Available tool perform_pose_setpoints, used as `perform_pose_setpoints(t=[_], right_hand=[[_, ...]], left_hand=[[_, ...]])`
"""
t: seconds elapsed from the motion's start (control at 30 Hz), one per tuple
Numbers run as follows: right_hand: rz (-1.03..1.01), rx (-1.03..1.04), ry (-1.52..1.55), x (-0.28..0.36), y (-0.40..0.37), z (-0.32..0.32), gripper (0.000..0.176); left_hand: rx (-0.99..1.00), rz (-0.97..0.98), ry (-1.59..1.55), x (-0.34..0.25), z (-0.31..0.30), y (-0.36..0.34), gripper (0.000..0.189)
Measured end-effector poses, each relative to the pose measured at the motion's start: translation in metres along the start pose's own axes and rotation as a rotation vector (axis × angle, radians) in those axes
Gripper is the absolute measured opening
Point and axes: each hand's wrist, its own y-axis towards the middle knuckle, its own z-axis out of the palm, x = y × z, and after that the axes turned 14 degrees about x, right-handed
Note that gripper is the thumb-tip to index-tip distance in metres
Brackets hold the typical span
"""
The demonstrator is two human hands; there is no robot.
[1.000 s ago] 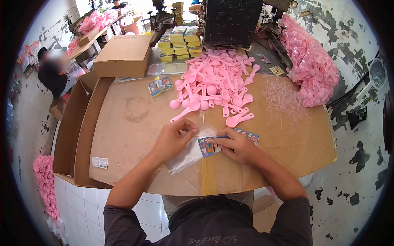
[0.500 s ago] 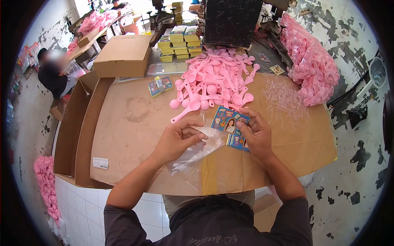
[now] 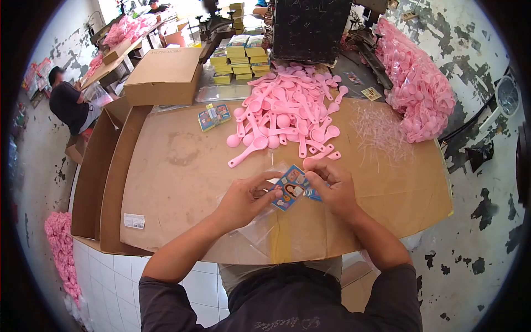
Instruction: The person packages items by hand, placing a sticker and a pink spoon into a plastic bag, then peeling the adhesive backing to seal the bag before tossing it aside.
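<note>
A blue printed card (image 3: pixel 290 188) is tilted between my two hands, above the cardboard-covered table. My left hand (image 3: pixel 249 200) pinches its left edge with thumb and fingers. At its upper right, my right hand (image 3: pixel 333 189) has thumb and fingers closed, touching the card's corner; a pink spoon's bowl shows right behind the fingertips. More blue cards (image 3: pixel 312 194) lie partly hidden under my right hand. A clear plastic bag (image 3: pixel 251 231) lies below my left hand. Just beyond my hands is a heap of pink spoons (image 3: pixel 287 105).
A banded card bundle (image 3: pixel 214 117) lies left of the spoons, near a closed carton (image 3: pixel 164 74). Card stacks (image 3: pixel 239 58) stand behind. Plastic strands (image 3: pixel 384 130) and bagged pink spoons (image 3: pixel 417 88) are at right. A person (image 3: pixel 72 102) sits at far left.
The card has moved down and left and turned, and my left hand now grips it. My right hand has shifted slightly left, with a pink spoon now visible at its fingertips.
</note>
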Motion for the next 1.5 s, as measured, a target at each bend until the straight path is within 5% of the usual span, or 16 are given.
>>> perform_pose_setpoints(t=[0.2, 0.3, 0.4, 0.6, 0.8, 1.2, 1.5], right_hand=[[-0.261, 0.482, -0.636, 0.015, 0.003, -0.014, 0.017], [-0.062, 0.178, -0.678, -0.002, 0.014, -0.046, 0.020], [-0.095, 0.109, -1.201, -0.003, 0.020, -0.067, 0.020], [-0.179, 0.148, -1.111, 0.005, 0.023, -0.064, 0.021], [-0.027, 0.253, -0.527, 0.042, 0.009, -0.031, 0.017], [-0.155, 0.487, -0.780, 0.077, 0.021, -0.018, 0.012], [0.033, 0.328, -0.495, 0.074, 0.048, -0.001, 0.020]], left_hand=[[0.019, -0.057, 0.022, 0.008, -0.005, -0.002, 0.033], [-0.003, -0.091, -0.030, 0.004, -0.005, -0.001, 0.030], [0.001, -0.092, -0.138, 0.003, -0.007, 0.001, 0.030], [0.034, -0.098, -0.182, 0.001, -0.008, 0.000, 0.030], [-0.012, -0.075, -0.178, 0.002, -0.008, -0.001, 0.031], [0.027, -0.069, -0.050, -0.001, 0.000, -0.004, 0.029], [-0.010, -0.029, 0.028, -0.001, 0.001, -0.003, 0.028]])
